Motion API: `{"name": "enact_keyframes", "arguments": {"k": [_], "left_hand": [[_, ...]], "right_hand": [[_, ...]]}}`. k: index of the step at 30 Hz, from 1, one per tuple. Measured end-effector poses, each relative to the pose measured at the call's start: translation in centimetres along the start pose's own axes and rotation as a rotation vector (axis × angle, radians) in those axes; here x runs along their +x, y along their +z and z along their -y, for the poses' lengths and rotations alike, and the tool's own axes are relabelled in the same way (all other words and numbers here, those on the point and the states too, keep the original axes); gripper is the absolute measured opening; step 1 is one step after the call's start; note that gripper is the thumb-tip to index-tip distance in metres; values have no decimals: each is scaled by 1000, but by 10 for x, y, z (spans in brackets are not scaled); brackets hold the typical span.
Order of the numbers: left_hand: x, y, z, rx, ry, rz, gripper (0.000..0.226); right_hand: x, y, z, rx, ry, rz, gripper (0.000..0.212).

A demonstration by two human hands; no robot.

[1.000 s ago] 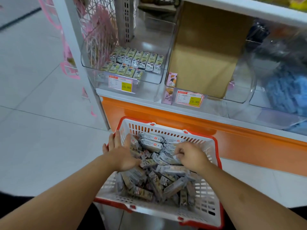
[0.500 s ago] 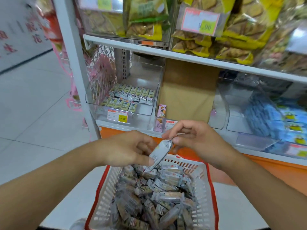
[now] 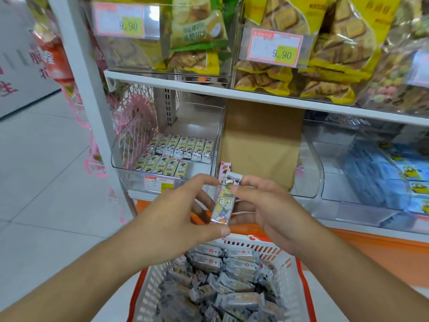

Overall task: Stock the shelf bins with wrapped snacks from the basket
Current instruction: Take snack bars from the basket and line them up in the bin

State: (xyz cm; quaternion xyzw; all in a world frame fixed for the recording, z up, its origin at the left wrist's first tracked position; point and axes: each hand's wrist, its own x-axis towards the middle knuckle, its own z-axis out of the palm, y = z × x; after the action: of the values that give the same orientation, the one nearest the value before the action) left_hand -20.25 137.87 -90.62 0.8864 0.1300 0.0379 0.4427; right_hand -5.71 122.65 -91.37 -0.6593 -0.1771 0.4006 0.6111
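- Nearest, the white slotted plastic basket with a red rim point(image 3: 291, 270) sits low in the view, heaped with silver-grey wrapped snack bars point(image 3: 222, 282). By that heap, I judge most of the stocking is left to do.
- Above the basket's far edge, both hands hold one pale wrapped snack bar with cartoon print point(image 3: 223, 205), standing roughly upright. The left hand point(image 3: 176, 219) has its thumb at the bar's lower end and fingertips near the top. The right hand point(image 3: 267, 205) pinches the upper part between thumb and forefinger.
- This bar is out of the basket but not in a bin, so I take it as mid-transfer.
- Beyond the hands, the clear plastic shelf bin at the shelf's left end point(image 3: 120, 163) holds two neat rows of green-and-white wrapped bars point(image 3: 178, 152) along its floor, with much room above them.
- To its right stands a brown cardboard box point(image 3: 260, 145).
- Rightmost, another clear bin holds blue packets point(image 3: 380, 180).
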Motion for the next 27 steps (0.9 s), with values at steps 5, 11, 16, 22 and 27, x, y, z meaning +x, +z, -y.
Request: {"name": "enact_keyframes", "arguments": {"k": [5, 11, 16, 22, 27], "left_hand": [[1, -10, 7, 2, -33, -27, 97], [5, -19, 11, -153, -236, -235, 59], [8, -22, 15, -308, -202, -392, 47], [5, -20, 18, -218, -66, -169, 51], [3, -14, 24, -42, -38, -87, 93]], "right_hand": [[10, 10, -4, 170, 2, -11, 26], [11, 17, -10, 311, -2, -29, 24], [8, 14, -16, -96, 5, 5, 41], [3, 25, -21, -61, 19, 42, 43], [1, 27, -19, -89, 12, -40, 35]]}}
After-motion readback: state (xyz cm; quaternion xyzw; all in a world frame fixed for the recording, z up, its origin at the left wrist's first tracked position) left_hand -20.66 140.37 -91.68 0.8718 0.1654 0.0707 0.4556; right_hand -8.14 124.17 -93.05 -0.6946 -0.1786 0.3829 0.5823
